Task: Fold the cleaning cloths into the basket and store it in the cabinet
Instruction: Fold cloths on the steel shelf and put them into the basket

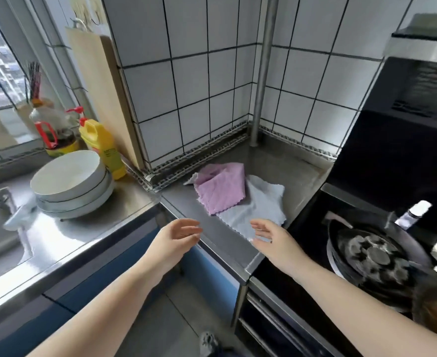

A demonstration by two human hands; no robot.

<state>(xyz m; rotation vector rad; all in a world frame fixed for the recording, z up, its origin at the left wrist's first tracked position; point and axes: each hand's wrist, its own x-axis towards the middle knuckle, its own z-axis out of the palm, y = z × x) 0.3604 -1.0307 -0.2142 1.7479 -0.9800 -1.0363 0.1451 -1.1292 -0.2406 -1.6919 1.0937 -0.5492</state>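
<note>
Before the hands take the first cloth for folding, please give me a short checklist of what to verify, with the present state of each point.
1. Both hands free: ok. The left hand and right hand are open and hold nothing.
2. Cloths within reach: ok. The grey cloth lies just ahead of the right hand.
3. Which cloth is on top: ok. The purple cloth lies partly over the grey one.
4. Folding space: ok. Bare steel counter shows beside the cloths.
5. Basket ready: cannot tell, none in view.
6. Stove off: cannot tell. A pan sits on it.

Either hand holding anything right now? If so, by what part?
Nothing held. Left hand and right hand are both open, short of the grey cloth and the purple cloth lying over it.
</note>
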